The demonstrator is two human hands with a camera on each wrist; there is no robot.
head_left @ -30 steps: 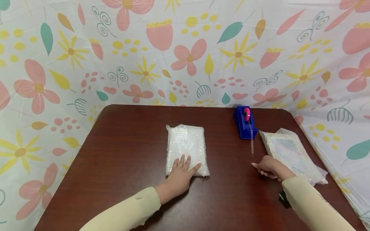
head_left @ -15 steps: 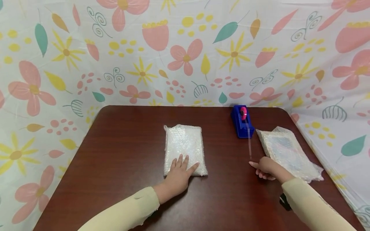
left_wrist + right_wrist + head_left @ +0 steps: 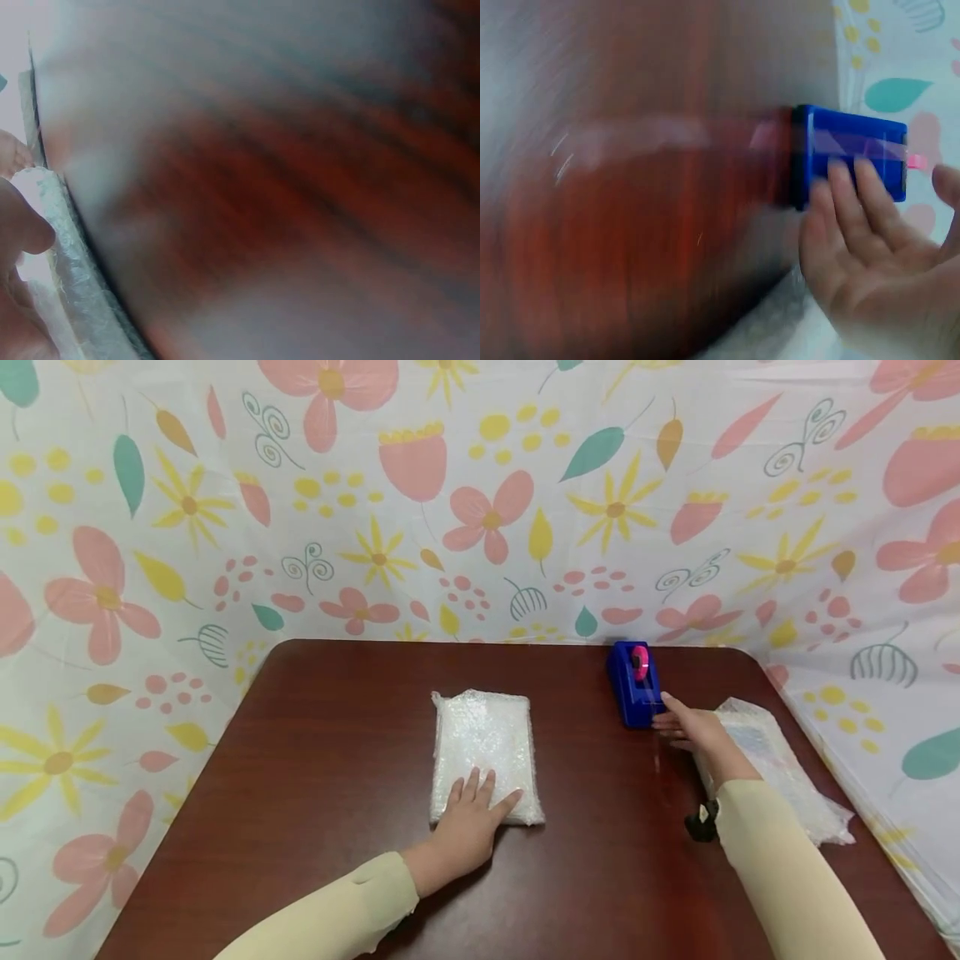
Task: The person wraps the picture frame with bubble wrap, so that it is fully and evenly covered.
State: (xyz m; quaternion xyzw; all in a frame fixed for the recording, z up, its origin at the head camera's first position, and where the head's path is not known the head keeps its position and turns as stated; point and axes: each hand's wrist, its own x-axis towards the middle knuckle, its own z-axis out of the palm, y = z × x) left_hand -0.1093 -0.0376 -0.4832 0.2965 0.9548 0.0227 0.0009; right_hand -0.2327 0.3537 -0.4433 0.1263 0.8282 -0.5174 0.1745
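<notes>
A flat, rectangular package in bubble wrap (image 3: 483, 731) lies mid-table, and my left hand (image 3: 467, 833) rests on its near end with fingers spread. In the left wrist view, the thumb (image 3: 26, 225) shows beside the wrapped edge (image 3: 94, 307). My right hand (image 3: 701, 735) is at the front right of a blue tape dispenser (image 3: 628, 681) that carries a pink roll (image 3: 640, 662). Its fingers are extended and overlap the dispenser in the right wrist view; whether they touch it cannot be made out. A clear strip of tape (image 3: 652, 139) runs out from the dispenser.
A second bubble-wrapped package (image 3: 776, 768) lies near the right edge of the brown table (image 3: 322, 760), partly behind my right hand and sleeve. Behind the table hangs a flower-print cloth (image 3: 491, 518). A black object (image 3: 702, 822) shows at my right cuff.
My right hand has moved away from the free end of the tape, forward to the dispenser, and its fingers have straightened. The left hand stays on the package.
</notes>
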